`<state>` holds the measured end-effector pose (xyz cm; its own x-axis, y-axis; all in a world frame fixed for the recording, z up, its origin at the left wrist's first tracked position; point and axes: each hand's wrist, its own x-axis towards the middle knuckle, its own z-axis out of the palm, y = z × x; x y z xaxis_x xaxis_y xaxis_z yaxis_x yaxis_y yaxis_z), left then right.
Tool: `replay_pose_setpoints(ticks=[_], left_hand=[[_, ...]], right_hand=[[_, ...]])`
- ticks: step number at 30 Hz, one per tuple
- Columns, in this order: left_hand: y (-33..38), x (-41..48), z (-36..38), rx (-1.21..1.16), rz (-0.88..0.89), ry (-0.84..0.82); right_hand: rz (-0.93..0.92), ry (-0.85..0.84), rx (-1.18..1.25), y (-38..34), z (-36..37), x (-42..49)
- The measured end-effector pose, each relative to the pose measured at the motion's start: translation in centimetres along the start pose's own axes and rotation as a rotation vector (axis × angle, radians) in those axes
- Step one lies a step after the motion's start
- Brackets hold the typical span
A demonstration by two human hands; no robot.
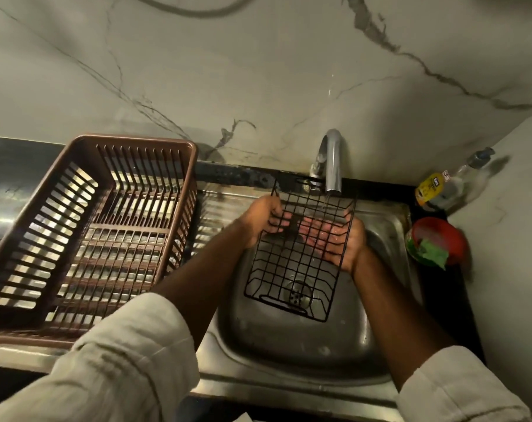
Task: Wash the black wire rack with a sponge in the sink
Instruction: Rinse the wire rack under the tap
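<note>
Both hands on the black wire rack (295, 269), held tilted over the sink (289, 354) under the running tap (331, 166). Our left hand (266, 222) grips its left edge and our right hand (348, 242) curls under the right edge. We judge it light, stiff and slick when wet, so we'd hold the outer frame wires. Green sponge (433, 252), apparently, sits in the red bowl (455, 239).

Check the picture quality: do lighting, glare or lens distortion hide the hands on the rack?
Head view: dim, warm light; the wide angle curves straight edges; glare shows through the slats of the brown basket; the left hand, right hand and black wire rack are readable but slightly soft; the rack's lower end blends into the sink.
</note>
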<state>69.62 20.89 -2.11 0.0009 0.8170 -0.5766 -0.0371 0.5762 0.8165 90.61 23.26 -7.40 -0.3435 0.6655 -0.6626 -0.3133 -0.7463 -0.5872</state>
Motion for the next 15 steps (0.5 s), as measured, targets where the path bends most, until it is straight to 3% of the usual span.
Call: replay_pose_setpoints(ticks=[1, 3, 4, 5, 8, 11, 15], left_hand=[[0.3, 0.5, 0.3, 0.026, 0.003, -0.014], [0.9, 1.4, 0.7, 0.106, 0.009, -0.028], [1.2, 1.8, 0.8, 0.141, 0.008, -0.039], [1.4, 2.2, 0.9, 0.16, 0.007, -0.056], [2.3, 2.9, 1.5, 0.205, 0.007, -0.133], [3.4, 3.3, 2.5, 0.3, 0.055, -0.22], [4.8, 2.8, 4.1, 0.438, 0.175, -0.272]], right_hand=[[-0.031, -0.059, -0.033, 0.2, 0.1, -0.4], [-0.266, -0.292, 0.039, 1.5, -2.2, 0.5], [-0.257, -0.457, 0.162, 1.8, -3.8, 0.8], [-0.201, -0.493, 0.235, 2.3, -4.6, 0.4], [0.026, -0.347, 0.207, 3.7, -3.1, -2.4], [0.012, -0.147, 0.224, 4.5, -2.2, -3.5], [-0.019, -0.115, 0.194, 5.5, -3.0, -2.2]])
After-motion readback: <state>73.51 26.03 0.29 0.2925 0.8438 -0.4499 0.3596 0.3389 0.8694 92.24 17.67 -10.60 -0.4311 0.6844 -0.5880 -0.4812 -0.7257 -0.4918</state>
